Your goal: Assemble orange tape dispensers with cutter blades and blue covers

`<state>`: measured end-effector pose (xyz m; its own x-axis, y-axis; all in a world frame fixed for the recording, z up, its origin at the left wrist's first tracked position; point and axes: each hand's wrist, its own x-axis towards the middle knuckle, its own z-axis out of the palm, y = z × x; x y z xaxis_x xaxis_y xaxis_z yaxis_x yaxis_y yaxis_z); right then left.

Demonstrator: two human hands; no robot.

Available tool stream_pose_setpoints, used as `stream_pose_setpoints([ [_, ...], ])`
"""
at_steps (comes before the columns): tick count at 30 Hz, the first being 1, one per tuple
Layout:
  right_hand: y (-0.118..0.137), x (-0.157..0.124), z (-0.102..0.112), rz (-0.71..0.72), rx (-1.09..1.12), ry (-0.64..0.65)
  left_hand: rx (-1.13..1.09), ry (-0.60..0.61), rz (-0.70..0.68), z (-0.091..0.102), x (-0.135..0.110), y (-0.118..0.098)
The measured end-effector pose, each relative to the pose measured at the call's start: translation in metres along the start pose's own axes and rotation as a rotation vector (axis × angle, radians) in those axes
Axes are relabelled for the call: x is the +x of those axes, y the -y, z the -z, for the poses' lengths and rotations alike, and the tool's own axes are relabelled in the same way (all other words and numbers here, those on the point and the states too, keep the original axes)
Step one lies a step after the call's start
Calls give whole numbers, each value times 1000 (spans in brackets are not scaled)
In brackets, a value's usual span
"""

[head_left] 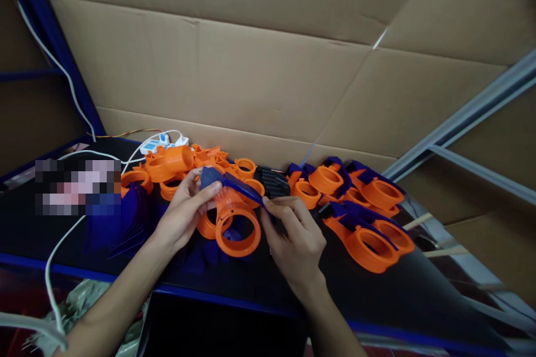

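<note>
A sheet-cardboard wall (251, 78) rises behind the orange ringed piece (226, 203), which is held up over a black table (419, 295) with a blue edge. To the right of the orange ringed piece lies a group of orange-and-blue pieces (353, 251), their round openings facing upward. Behind it and to its left, bare orange parts (178, 159) are heaped together, and nearer, also to its left, dark blue panels (128, 223) lean in an overlapping fan.

The left hand (184, 212) is closed around the left upper end of the orange ringed piece, thumb on top, so the ring extends out to the right of the palm. The right hand (297, 234) is narrowed, fingertips pinching the right end of a blue strip (245, 189) that lies along the piece's upper side; whether the strip is fully seated cannot be told.

Just behind and to the right of the piece sit black ribbed parts (272, 181); farther back to its left is a white power strip (149, 146).
</note>
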<state>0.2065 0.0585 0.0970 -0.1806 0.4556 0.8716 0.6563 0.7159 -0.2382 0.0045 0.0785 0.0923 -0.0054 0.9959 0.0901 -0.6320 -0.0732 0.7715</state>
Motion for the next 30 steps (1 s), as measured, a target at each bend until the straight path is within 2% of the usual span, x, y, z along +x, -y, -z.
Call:
stream_pose_setpoints([
  [3,2,-3,0,10,-24,25,25,-1,-23,0,-1,2],
  [6,2,-3,10,15,44,94,85,-53,-72,1,-4,3],
  [9,1,4,32,-50,268,333,156,-18,-135,0,-11,0],
  [11,1,10,47,-126,417,491,232,59,-209,-3,-21,-4],
  [12,2,12,51,-173,470,527,296,110,-250,-6,-26,-7],
  [14,7,14,54,-279,555,515,392,234,-287,-11,-39,-11],
  [17,17,11,44,-425,707,413,403,381,-341,-19,-54,-14],
  [21,23,3,30,-534,900,264,400,457,-368,-20,-59,-15],
  [25,21,-1,29,-587,987,267,382,541,-376,-17,-54,-16],
  [30,19,0,30,-610,954,288,375,611,-320,-15,-48,-16],
])
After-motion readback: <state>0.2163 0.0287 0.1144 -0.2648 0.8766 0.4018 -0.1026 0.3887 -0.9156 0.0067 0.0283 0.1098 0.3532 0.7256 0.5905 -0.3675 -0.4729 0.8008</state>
